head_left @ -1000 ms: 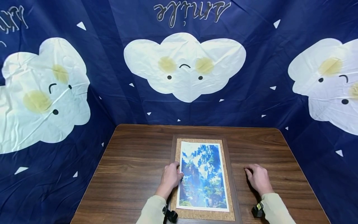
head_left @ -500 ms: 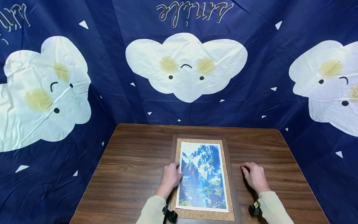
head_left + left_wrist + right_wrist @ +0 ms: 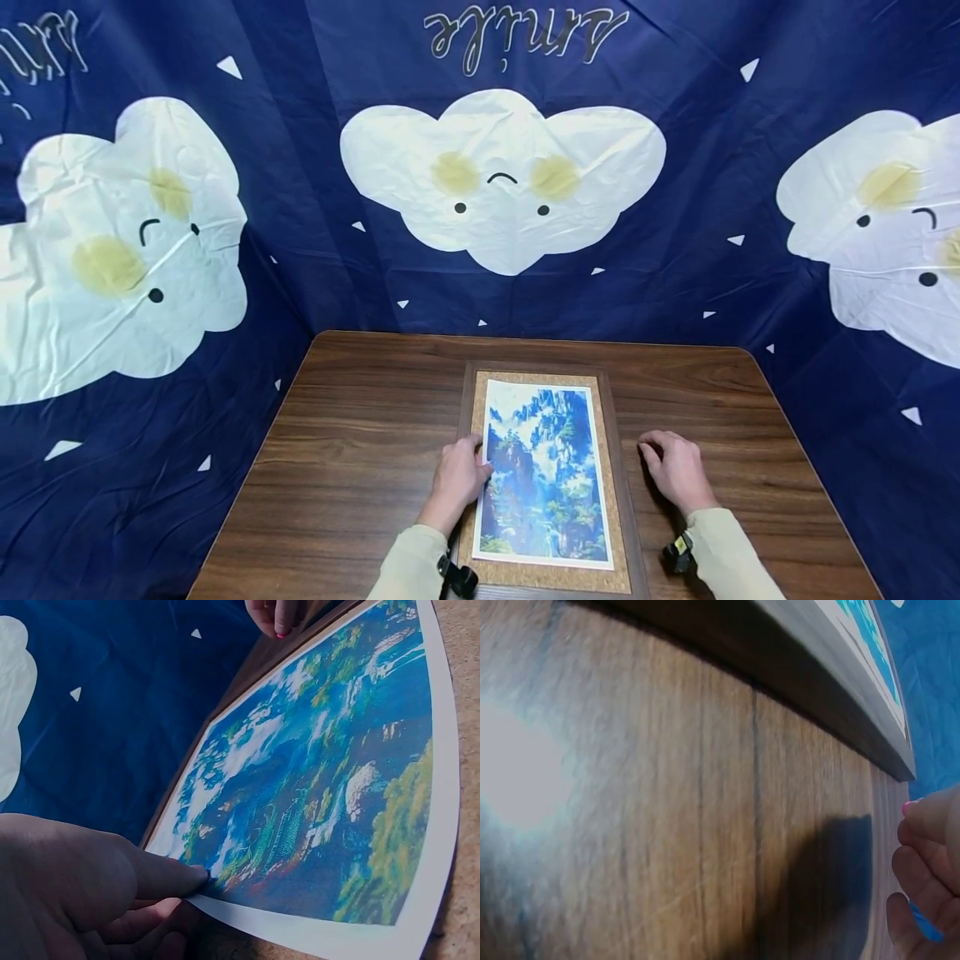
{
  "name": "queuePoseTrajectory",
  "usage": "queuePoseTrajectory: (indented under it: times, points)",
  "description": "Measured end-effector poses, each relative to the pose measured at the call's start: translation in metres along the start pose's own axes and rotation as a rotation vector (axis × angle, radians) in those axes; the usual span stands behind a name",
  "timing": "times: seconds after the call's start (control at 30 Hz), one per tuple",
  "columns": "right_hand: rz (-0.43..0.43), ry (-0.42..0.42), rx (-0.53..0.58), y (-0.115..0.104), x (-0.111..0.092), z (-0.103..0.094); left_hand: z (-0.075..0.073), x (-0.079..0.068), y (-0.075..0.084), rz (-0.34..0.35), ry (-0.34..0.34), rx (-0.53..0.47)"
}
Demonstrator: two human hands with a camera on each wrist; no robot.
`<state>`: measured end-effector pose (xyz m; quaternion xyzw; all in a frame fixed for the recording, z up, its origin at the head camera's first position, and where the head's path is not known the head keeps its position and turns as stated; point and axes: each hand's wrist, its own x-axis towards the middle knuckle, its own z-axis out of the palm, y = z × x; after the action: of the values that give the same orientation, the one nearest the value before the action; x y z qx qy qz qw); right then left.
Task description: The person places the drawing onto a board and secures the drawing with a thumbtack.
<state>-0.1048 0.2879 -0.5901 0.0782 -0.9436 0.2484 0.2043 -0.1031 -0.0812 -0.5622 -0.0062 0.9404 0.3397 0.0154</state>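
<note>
A printed landscape picture point(image 3: 546, 475) with blue mountains and a white border lies on a framed cork board point(image 3: 553, 577). My left hand point(image 3: 457, 477) is at the print's left edge, thumb over its border and the other fingers curled below. In the left wrist view, a small dark blue spot point(image 3: 206, 876) shows at the thumb's tip. To the right of the board, my right hand point(image 3: 672, 469) has its fingers bent and thumb tucked in. Its fingertips pinch a small pink thing point(image 3: 908, 807), mostly hidden; I cannot tell its kind.
The board's raised brown frame point(image 3: 832, 682) makes a low edge beside my right hand. All of this stands on a dark wood table point(image 3: 352, 450). A navy curtain point(image 3: 292, 192) with white clouds hangs behind the table and on both sides.
My right hand has moved left and slightly away from me, nearer to the board's right side. The left hand keeps its place on the print.
</note>
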Motion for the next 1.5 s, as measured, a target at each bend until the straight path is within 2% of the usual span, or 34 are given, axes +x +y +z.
queuePoseTrajectory:
  times: [0.3, 0.73, 0.97, 1.5]
  points:
    - [0.004, -0.028, 0.017, -0.006, 0.002, 0.003, 0.0, -0.001, 0.002, 0.009, -0.007, 0.028]
    - [-0.011, -0.009, 0.035, -0.011, 0.008, 0.007, 0.001, -0.001, 0.003, 0.01, 0.011, 0.043]
    - [0.002, -0.043, 0.052, -0.017, 0.011, 0.007, 0.002, -0.001, 0.002, 0.018, 0.022, 0.045]
    - [-0.038, -0.033, 0.069, -0.024, 0.018, 0.013, 0.002, -0.002, 0.001, 0.013, 0.017, 0.048]
